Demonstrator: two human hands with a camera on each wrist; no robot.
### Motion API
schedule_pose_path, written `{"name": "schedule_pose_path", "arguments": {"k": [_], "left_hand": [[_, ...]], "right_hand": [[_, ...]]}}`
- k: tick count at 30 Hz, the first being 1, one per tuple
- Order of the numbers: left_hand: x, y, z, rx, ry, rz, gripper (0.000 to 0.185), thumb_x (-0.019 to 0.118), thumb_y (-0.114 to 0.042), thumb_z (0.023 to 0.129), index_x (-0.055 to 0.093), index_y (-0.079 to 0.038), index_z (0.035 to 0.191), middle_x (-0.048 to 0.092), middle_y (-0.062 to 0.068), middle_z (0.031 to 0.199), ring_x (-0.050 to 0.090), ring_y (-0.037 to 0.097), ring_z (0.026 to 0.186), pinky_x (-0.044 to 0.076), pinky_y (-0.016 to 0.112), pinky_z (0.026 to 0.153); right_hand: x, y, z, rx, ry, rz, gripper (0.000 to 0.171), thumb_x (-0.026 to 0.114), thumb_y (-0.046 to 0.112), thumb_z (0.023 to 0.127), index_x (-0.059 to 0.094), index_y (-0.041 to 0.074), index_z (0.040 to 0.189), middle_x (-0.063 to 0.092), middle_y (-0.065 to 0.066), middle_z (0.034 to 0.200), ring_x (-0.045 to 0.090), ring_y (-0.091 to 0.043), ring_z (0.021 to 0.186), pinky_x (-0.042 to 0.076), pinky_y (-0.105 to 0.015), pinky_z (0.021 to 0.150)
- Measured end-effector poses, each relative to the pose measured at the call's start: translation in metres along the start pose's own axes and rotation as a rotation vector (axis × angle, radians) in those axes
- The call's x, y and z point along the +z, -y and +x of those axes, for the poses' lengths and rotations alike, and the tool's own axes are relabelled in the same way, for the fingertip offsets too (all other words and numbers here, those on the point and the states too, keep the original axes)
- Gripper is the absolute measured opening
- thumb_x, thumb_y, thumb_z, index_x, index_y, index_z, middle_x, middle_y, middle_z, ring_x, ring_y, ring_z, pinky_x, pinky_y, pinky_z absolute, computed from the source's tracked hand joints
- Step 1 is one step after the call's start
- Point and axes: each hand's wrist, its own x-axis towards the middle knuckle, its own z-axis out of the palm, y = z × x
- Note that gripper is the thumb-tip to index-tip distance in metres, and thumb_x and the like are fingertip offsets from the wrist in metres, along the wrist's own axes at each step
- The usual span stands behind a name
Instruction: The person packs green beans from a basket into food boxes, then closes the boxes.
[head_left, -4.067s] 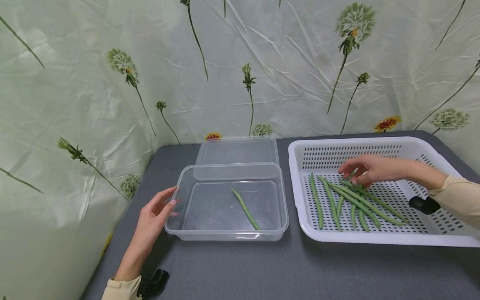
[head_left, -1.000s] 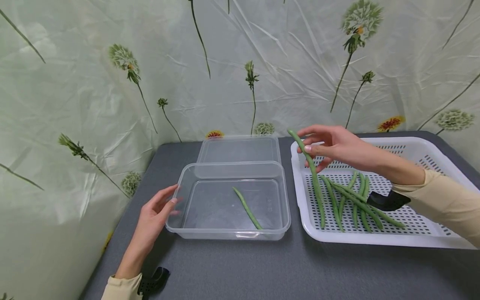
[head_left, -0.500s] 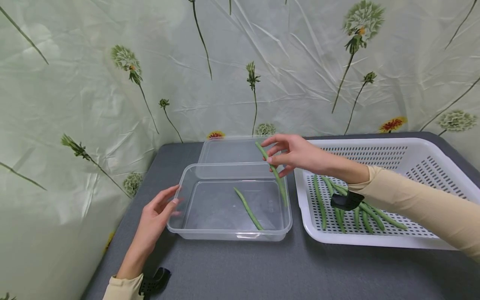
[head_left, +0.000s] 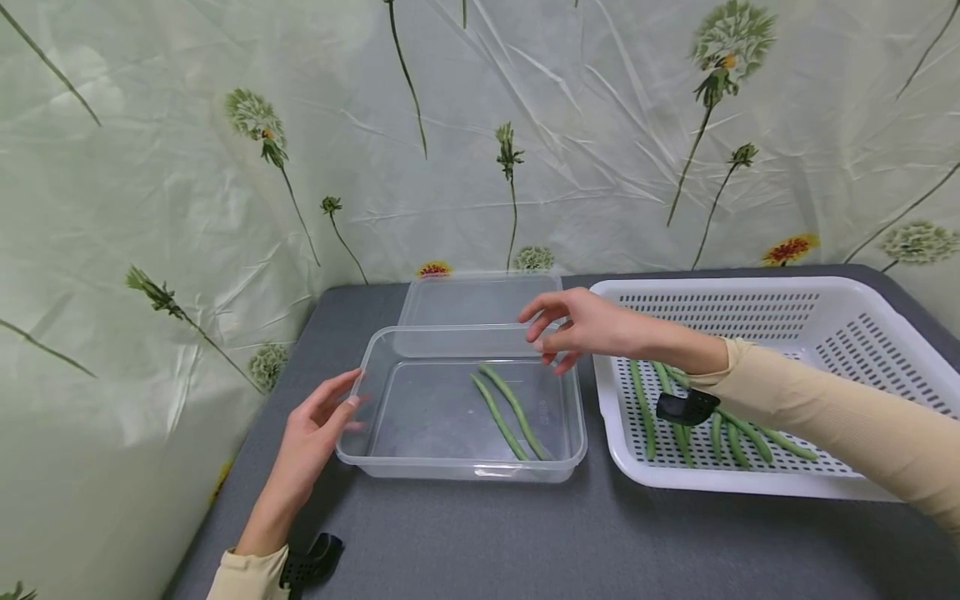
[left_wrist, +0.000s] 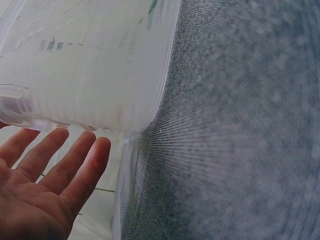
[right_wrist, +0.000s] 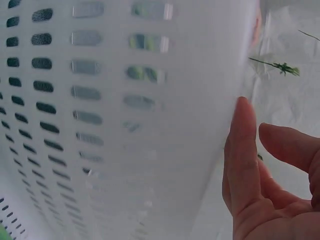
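Two green beans (head_left: 516,408) lie side by side on the floor of a clear plastic container (head_left: 461,469). My right hand (head_left: 576,327) hovers over the container's back right corner with nothing in it. Its thumb and fingers are apart, as the right wrist view also shows. At the container's left wall, my left hand (head_left: 307,437) has its fingertips right at the plastic. The left wrist view shows these fingers (left_wrist: 75,165) nearly straight. Several more green beans (head_left: 643,417) lie in a white perforated basket (head_left: 712,482), partly hidden by my right forearm.
Behind the container lies a flat translucent lid (head_left: 472,298). All of it stands on a grey cloth-covered table (head_left: 465,533). A flower-printed sheet (head_left: 420,200) hangs along the back and left.
My right hand took a green bean from the basket, carried it left and let it go in the container beside the first one. My left hand has stayed at the container's left wall.
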Motion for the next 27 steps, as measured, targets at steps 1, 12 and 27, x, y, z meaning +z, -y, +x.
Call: {"name": "schedule_pose_path", "arguments": {"k": [1, 12, 27], "left_hand": [[0.0, 0.0, 0.0, 0.001, -0.001, -0.001, 0.043, 0.055, -0.022, 0.103, 0.049, -0.01, 0.144, 0.049, 0.012, 0.145, 0.06, 0.011, 0.116, 0.056, 0.031, 0.079], [0.001, -0.002, 0.0, 0.008, 0.001, 0.0, 0.042, 0.054, -0.021, 0.103, 0.049, -0.009, 0.144, 0.05, 0.014, 0.144, 0.061, 0.013, 0.116, 0.056, 0.031, 0.079], [0.001, -0.001, 0.0, 0.009, -0.008, 0.007, 0.042, 0.054, -0.019, 0.104, 0.049, -0.007, 0.143, 0.049, 0.015, 0.143, 0.061, 0.008, 0.114, 0.056, 0.03, 0.078]], "right_hand": [[-0.002, 0.001, -0.002, -0.006, -0.005, 0.001, 0.042, 0.057, -0.004, 0.093, 0.051, 0.001, 0.134, 0.059, -0.018, 0.118, 0.065, -0.035, 0.093, 0.057, -0.05, 0.076], [-0.033, 0.005, -0.041, -0.082, -0.077, -0.024, 0.041, 0.066, 0.006, 0.095, 0.053, 0.003, 0.133, 0.059, -0.018, 0.12, 0.064, -0.035, 0.097, 0.058, -0.048, 0.074], [-0.075, -0.034, -0.09, -0.008, -0.101, -0.321, 0.038, 0.064, 0.009, 0.097, 0.054, -0.002, 0.131, 0.062, -0.014, 0.114, 0.065, -0.024, 0.094, 0.058, -0.038, 0.066]]}}
